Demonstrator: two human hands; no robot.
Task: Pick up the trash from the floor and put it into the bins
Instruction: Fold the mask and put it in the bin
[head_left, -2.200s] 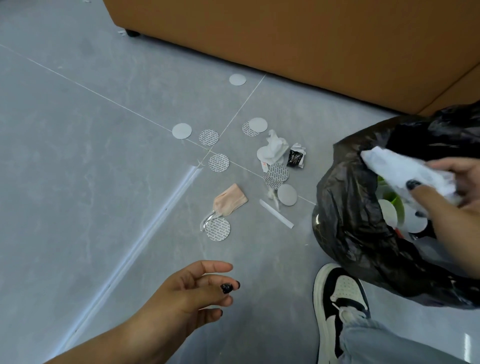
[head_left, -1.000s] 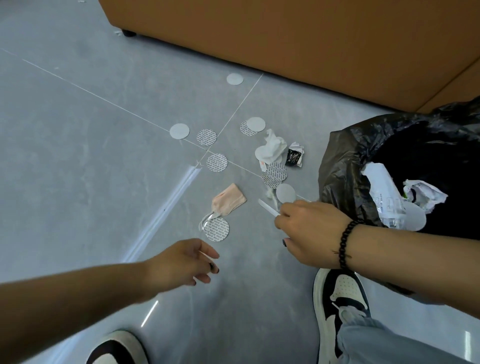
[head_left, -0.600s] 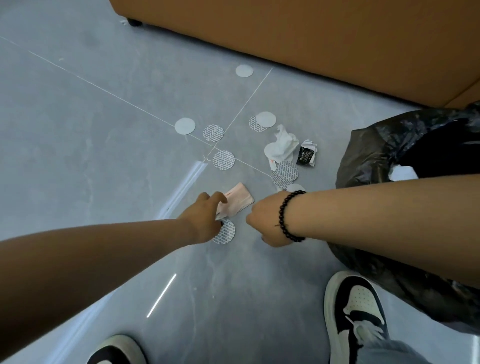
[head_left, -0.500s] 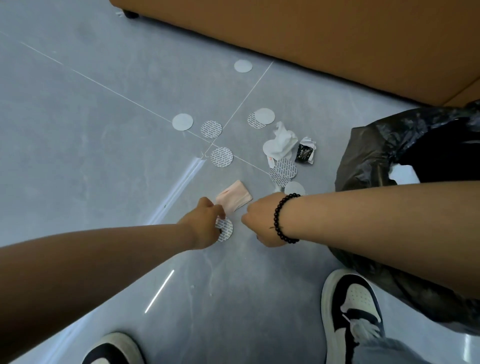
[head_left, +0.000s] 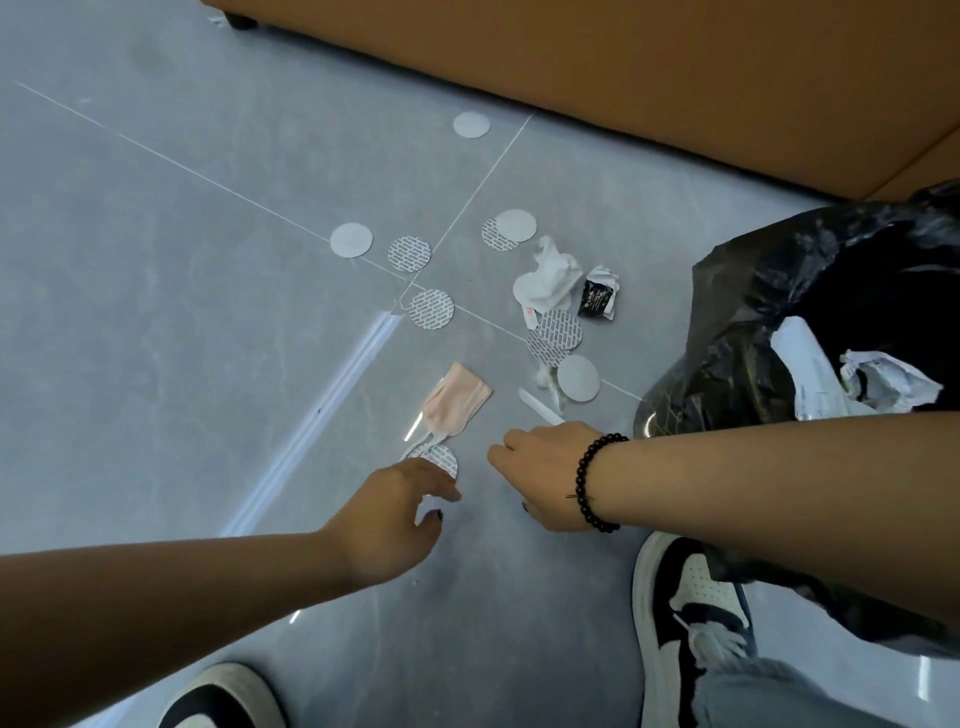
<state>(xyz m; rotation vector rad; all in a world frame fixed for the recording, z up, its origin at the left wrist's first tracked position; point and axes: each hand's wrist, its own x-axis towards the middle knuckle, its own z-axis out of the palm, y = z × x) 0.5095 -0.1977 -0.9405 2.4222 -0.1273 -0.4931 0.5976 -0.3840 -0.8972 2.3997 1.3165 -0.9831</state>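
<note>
Trash lies scattered on the grey floor: several round discs, plain white (head_left: 351, 240) and printed (head_left: 430, 309), a pink face mask (head_left: 457, 400), a crumpled white tissue (head_left: 548, 278), a small black wrapper (head_left: 598, 301) and a white strip (head_left: 537, 405). My left hand (head_left: 395, 514) is at a printed disc (head_left: 436, 456) just below the mask, with the thumb across its near edge and fingers curled under. My right hand (head_left: 540, 473), wearing a black bead bracelet, hovers low beside it with fingers curled down and hidden, its knuckles over the strip's near end.
A black bin bag (head_left: 737, 312) stands open at the right with white paper waste inside. An orange-brown sofa base (head_left: 623, 78) runs along the back. My two black-and-white shoes (head_left: 685, 597) (head_left: 223, 699) stand at the bottom.
My right hand left the bag and came down to the floor trash. My left hand reached forward to the printed disc by the mask, and has now drawn back slightly towards me.
</note>
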